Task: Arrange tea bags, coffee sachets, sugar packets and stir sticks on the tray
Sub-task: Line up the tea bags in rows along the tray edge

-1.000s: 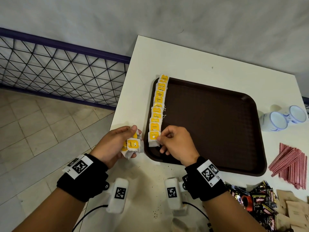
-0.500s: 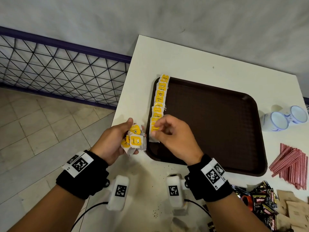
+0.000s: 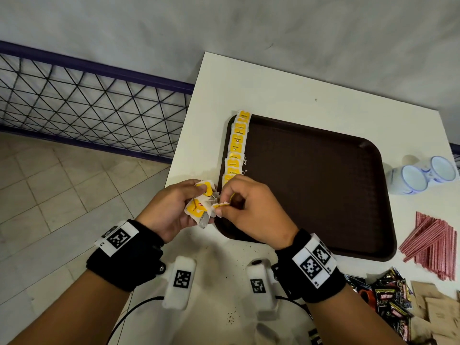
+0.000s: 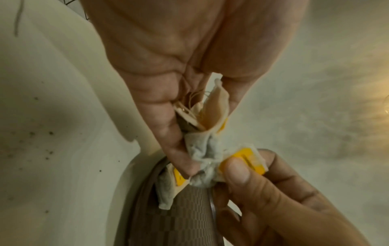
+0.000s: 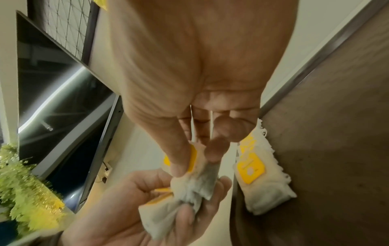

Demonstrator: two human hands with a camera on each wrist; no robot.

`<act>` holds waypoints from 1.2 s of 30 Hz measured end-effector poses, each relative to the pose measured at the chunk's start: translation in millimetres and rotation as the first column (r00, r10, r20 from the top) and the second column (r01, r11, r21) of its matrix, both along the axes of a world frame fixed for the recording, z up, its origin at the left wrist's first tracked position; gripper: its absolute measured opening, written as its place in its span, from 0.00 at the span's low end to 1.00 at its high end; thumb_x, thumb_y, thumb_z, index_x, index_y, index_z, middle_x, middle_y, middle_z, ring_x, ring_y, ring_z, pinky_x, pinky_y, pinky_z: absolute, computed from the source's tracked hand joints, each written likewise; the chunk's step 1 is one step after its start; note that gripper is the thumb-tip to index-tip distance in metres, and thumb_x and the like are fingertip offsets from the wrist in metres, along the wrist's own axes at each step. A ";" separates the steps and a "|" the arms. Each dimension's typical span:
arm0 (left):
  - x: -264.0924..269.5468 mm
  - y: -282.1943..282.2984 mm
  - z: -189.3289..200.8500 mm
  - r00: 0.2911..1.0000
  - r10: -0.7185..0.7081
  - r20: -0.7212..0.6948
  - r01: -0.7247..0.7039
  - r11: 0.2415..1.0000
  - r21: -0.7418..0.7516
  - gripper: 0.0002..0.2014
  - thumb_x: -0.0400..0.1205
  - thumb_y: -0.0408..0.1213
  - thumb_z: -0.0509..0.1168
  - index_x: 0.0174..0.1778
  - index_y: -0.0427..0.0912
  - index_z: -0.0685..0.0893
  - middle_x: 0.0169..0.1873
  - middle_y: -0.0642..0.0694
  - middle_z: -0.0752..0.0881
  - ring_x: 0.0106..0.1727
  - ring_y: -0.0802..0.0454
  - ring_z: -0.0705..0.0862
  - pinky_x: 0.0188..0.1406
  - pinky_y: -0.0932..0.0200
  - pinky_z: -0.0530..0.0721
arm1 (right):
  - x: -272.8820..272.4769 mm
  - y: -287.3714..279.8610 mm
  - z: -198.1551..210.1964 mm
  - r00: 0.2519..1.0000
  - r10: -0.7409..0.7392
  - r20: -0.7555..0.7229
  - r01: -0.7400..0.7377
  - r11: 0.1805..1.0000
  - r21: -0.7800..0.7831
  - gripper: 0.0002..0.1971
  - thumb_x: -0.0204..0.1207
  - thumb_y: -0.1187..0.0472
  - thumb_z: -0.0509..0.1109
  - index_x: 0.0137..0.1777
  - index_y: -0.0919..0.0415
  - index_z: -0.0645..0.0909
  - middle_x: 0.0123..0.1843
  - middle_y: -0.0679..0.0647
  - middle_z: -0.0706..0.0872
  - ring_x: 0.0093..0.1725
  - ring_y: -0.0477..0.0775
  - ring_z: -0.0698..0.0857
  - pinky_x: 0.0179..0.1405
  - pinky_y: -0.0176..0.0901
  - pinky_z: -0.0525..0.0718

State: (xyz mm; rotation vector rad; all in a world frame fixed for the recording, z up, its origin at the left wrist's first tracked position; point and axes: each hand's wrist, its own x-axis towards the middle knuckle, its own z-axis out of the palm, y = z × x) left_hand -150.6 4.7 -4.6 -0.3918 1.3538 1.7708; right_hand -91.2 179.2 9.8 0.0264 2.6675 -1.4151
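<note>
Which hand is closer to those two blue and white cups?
Right. The right hand is over the tray's near left corner; the left hand is farther from the cups, off the tray.

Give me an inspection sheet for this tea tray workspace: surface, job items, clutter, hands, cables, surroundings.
Surface: white table, dark specks near the front edge.
Job's things: brown tray with a row of tea bags along its left rim; stir sticks, coffee sachets and brown sugar packets off the tray, at right.
Clutter: two cups lying on their sides.
Grippers: left hand holds a bunch of tea bags; right hand pinches one tea bag from it.
Cables: black cable at the front edge.
Surroundings: blue mesh fence, tiled floor, grey wall.
</note>
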 end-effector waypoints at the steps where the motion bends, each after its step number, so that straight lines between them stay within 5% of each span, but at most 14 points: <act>1: 0.0 -0.3 -0.3 1.000 0.003 -0.001 -0.003 1.000 -0.007 0.09 0.87 0.33 0.62 0.55 0.36 0.87 0.41 0.38 0.92 0.36 0.45 0.92 0.36 0.50 0.93 | 1.2 3.4 0.0 0.999 -0.035 0.025 0.035 0.999 -0.015 0.10 0.69 0.62 0.83 0.40 0.57 0.83 0.42 0.48 0.86 0.38 0.45 0.82 0.41 0.37 0.81; 4: -0.1 -2.6 -2.1 1.000 -0.002 0.009 0.001 1.000 0.013 0.11 0.88 0.33 0.61 0.59 0.34 0.86 0.49 0.33 0.92 0.43 0.38 0.93 0.38 0.49 0.92 | 4.2 19.2 -0.5 0.977 -0.166 0.134 0.178 0.980 -0.087 0.10 0.71 0.62 0.81 0.40 0.55 0.81 0.36 0.56 0.89 0.34 0.57 0.88 0.35 0.51 0.87; 12: 2.6 -8.6 -6.7 1.000 0.011 0.000 -0.011 1.000 0.021 0.11 0.88 0.34 0.60 0.57 0.35 0.87 0.54 0.29 0.90 0.48 0.34 0.92 0.41 0.48 0.91 | 18.0 38.3 -1.5 0.885 -0.239 0.399 0.373 0.877 -0.304 0.05 0.77 0.76 0.72 0.49 0.73 0.80 0.38 0.69 0.90 0.34 0.59 0.92 0.33 0.42 0.90; 16: 4.1 -8.3 -7.3 1.000 0.003 -0.007 -0.003 1.000 0.016 0.11 0.88 0.34 0.60 0.56 0.36 0.87 0.53 0.29 0.90 0.48 0.33 0.90 0.41 0.48 0.90 | 14.5 21.3 -13.7 0.829 -0.205 0.520 0.435 0.821 -0.370 0.06 0.77 0.77 0.73 0.48 0.71 0.79 0.37 0.66 0.87 0.29 0.57 0.90 0.27 0.41 0.89; 26: 4.1 -8.4 -6.0 1.000 -0.007 -0.012 0.007 1.000 0.014 0.12 0.88 0.35 0.60 0.56 0.35 0.87 0.54 0.28 0.89 0.47 0.34 0.89 0.43 0.47 0.89 | 7.8 9.3 -26.0 0.819 -0.224 0.528 0.427 0.853 -0.301 0.11 0.75 0.74 0.76 0.53 0.77 0.78 0.34 0.63 0.87 0.25 0.54 0.87 0.20 0.39 0.84; 30: 4.0 -7.0 -5.6 1.000 0.000 -0.003 0.000 1.000 0.011 0.12 0.88 0.35 0.60 0.59 0.34 0.87 0.58 0.25 0.88 0.47 0.34 0.90 0.44 0.47 0.88 | 6.2 17.5 -23.9 0.800 -0.199 0.566 0.438 0.838 -0.325 0.08 0.76 0.72 0.76 0.50 0.69 0.80 0.32 0.57 0.89 0.26 0.54 0.88 0.19 0.38 0.81; 36: 3.6 -5.9 -5.1 1.000 0.004 0.002 -0.004 1.000 -0.004 0.12 0.88 0.35 0.60 0.59 0.34 0.87 0.60 0.25 0.87 0.49 0.33 0.89 0.43 0.48 0.89 | 1.9 18.3 -28.7 0.845 -0.211 0.491 0.325 0.933 -0.157 0.09 0.73 0.69 0.79 0.45 0.67 0.80 0.33 0.63 0.89 0.25 0.55 0.87 0.17 0.38 0.76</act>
